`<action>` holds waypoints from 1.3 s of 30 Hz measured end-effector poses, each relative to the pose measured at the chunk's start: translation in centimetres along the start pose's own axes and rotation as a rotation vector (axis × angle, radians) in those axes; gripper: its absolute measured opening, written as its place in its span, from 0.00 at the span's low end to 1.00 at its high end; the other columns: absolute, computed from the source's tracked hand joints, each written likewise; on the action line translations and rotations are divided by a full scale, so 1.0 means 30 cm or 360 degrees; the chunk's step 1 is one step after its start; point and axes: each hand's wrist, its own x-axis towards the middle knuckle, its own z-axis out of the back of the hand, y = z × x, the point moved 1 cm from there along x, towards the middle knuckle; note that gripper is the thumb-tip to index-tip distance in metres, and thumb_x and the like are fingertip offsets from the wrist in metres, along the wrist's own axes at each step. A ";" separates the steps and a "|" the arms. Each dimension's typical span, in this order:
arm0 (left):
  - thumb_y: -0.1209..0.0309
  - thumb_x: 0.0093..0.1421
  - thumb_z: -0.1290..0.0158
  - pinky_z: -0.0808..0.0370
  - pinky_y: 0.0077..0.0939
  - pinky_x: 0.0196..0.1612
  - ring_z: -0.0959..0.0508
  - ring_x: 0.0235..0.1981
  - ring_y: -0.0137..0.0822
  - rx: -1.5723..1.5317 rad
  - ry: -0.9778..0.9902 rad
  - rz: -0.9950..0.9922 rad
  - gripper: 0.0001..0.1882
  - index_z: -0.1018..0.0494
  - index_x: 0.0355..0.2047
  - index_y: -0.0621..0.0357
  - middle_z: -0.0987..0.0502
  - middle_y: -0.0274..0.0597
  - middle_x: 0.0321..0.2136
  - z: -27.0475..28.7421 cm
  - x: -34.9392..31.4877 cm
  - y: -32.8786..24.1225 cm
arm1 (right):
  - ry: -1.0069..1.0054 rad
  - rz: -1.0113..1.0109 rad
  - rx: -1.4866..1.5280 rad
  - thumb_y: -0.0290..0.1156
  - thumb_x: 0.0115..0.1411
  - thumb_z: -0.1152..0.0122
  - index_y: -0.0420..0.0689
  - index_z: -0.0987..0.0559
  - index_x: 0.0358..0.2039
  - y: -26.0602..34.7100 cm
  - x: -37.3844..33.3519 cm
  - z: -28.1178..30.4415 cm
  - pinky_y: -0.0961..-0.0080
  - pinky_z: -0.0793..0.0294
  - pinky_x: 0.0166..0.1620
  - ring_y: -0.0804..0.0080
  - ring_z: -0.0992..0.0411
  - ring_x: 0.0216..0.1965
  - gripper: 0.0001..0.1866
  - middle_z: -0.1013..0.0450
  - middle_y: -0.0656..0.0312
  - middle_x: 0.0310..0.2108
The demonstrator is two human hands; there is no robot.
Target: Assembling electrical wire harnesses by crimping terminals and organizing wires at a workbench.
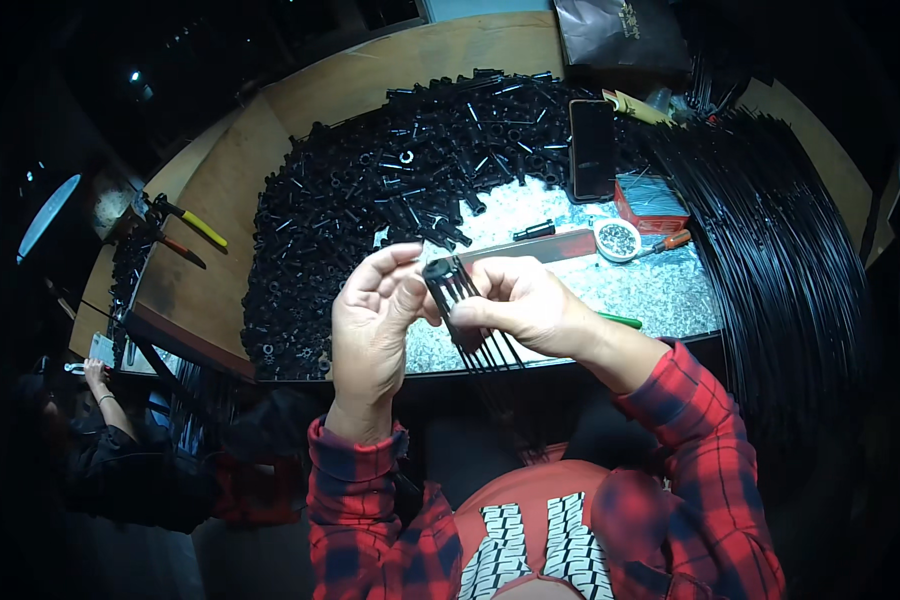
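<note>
My right hand (520,305) is closed round a bundle of thin black ribs, thumb pressed across them. The ribs fan downward from a short black umbrella runner (440,271), held above the table's near edge. My left hand (372,320) is at the left side of the runner, its thumb against it and the other fingers curled partly behind. Whether a thin wire sits between its thumb and index fingertip, I cannot make out. Beyond my hands, a big heap of black runners (370,180) covers much of the table.
On the metal tabletop (660,295) lie a flat bar (555,247), a white bowl of small metal bits (617,240), an orange-handled screwdriver (673,241), a red box of thin wires (652,205) and a phone (592,150). Black rods (780,240) pile rightward. A co-worker's hand (95,372) shows left.
</note>
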 end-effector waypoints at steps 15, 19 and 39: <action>0.78 0.50 0.37 0.25 0.21 0.33 0.20 0.29 0.30 0.1302 0.0025 -0.0373 0.14 0.23 0.38 0.66 0.19 0.45 0.30 0.024 -0.085 -0.078 | 0.0039 0.0211 -0.0539 0.32 0.58 0.37 0.37 0.26 0.26 -0.075 -0.016 -0.040 0.77 0.33 0.28 0.80 0.31 0.25 0.12 0.28 0.62 0.21; 0.78 0.53 0.41 0.25 0.23 0.33 0.19 0.30 0.33 0.1229 0.0145 -0.0301 0.14 0.24 0.41 0.66 0.20 0.47 0.32 0.030 -0.092 -0.075 | 0.0105 0.0106 -0.0587 0.32 0.57 0.36 0.38 0.28 0.24 -0.061 -0.010 -0.042 0.75 0.32 0.29 0.78 0.30 0.26 0.13 0.28 0.61 0.22; 0.81 0.59 0.50 0.26 0.28 0.29 0.21 0.24 0.38 0.1446 -0.0378 -0.0600 0.16 0.38 0.46 0.64 0.25 0.45 0.23 -0.022 -0.163 0.121 | -0.0188 0.0618 -0.1098 0.27 0.48 0.30 0.37 0.30 0.28 -0.201 -0.043 -0.063 0.72 0.28 0.31 0.66 0.29 0.30 0.15 0.29 0.56 0.34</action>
